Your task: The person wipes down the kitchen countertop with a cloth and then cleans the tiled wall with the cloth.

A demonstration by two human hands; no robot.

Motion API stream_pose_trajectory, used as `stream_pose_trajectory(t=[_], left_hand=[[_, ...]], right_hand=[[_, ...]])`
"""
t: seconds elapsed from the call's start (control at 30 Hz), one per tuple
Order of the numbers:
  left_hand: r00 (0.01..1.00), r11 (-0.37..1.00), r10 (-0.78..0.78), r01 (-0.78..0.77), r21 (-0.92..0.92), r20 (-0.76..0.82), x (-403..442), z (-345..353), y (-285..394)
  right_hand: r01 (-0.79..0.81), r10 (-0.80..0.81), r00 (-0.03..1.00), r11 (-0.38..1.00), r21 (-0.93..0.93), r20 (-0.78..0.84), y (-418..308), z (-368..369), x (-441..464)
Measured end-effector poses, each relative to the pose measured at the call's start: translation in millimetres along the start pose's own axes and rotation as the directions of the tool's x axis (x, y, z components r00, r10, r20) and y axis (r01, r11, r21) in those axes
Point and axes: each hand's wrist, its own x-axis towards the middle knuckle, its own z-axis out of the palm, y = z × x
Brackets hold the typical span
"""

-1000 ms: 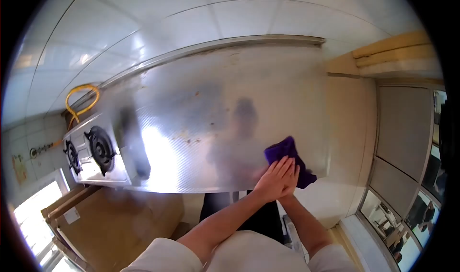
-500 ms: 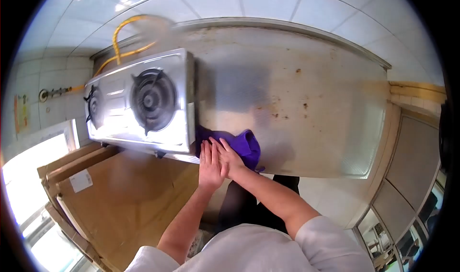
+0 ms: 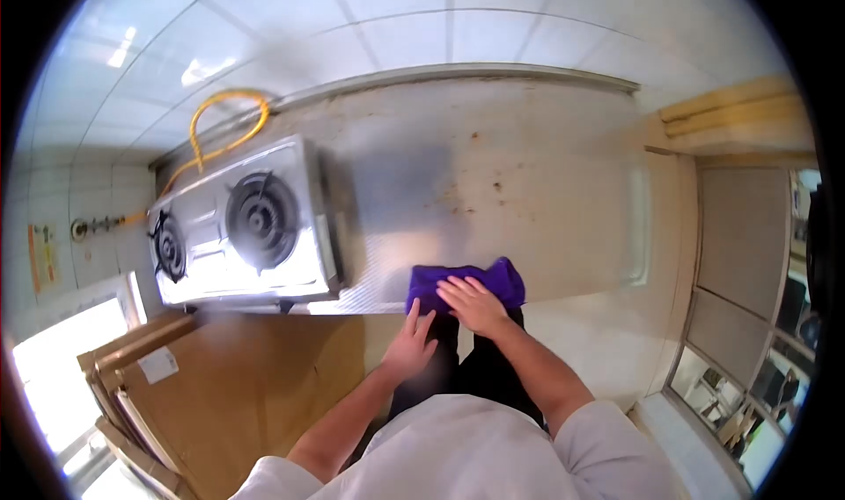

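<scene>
A purple cloth [image 3: 502,280] lies bunched on the front edge of the metal countertop [image 3: 563,227], in front of my body. My right hand [image 3: 473,305] rests flat on top of the cloth with its fingers stretched out. Just left of it, my left hand [image 3: 411,346] is apart from the right one, its fingers spread, the fingertips at the cloth's lower left edge. Brown spots [image 3: 498,187] mark the counter beyond the cloth.
A two-burner gas stove [image 3: 207,245] with a yellow hose [image 3: 264,113] stands on the counter's left end. Large flat cardboard [image 3: 255,394] leans below it. Tiled wall [image 3: 493,38] runs behind; a framed glass partition [image 3: 744,245] is at the right.
From the counter's right part, both hands and the cloth moved left to the stove, then back right to the middle front edge. My left hand has separated from the right. The view shifted too.
</scene>
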Motion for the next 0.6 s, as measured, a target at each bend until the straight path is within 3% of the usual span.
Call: stream_pose_trajectory(t=[0.1, 0.13, 0.2, 0.27, 0.4, 0.5, 0.57, 0.6], left_hand=[[0.985, 0.984, 0.091, -0.111, 0.14, 0.146, 16, -2, 20], [0.987, 0.979, 0.116, -0.132, 0.153, 0.11, 20, -1, 28], [0.98, 0.973, 0.146, -0.167, 0.16, 0.132, 37, -2, 41], [0.982, 0.977, 0.156, -0.169, 0.132, 0.105, 53, 0, 65], [0.973, 0.963, 0.203, -0.218, 0.156, 0.106, 110, 28, 127], [0.888, 0.842, 0.362, -0.442, 0.31, 0.283, 166, 92, 195], [0.836, 0.844, 0.313, -0.462, 0.271, 0.451, 203, 120, 290], [0.766, 0.712, 0.502, -0.63, 0.311, 0.402, 226, 154, 306]], right_hand=[[-0.149, 0.151, 0.988, 0.987, 0.06, -0.031, 52, -35, -66], [-0.232, 0.233, 0.969, 0.973, 0.022, -0.078, 73, -41, -84], [-0.484, 0.469, 0.848, 0.875, 0.003, -0.245, 116, -60, -128], [-0.623, 0.595, 0.75, 0.783, -0.004, -0.289, 166, -69, -170], [-0.766, 0.673, 0.54, 0.642, 0.036, -0.507, 222, -90, -225], [-0.847, 0.757, 0.365, 0.512, 0.145, -0.542, 232, -85, -245], [-0.888, 0.775, 0.226, 0.413, 0.202, -0.589, 232, -77, -262], [-0.889, 0.792, 0.192, 0.39, 0.239, -0.58, 234, -77, -270]])
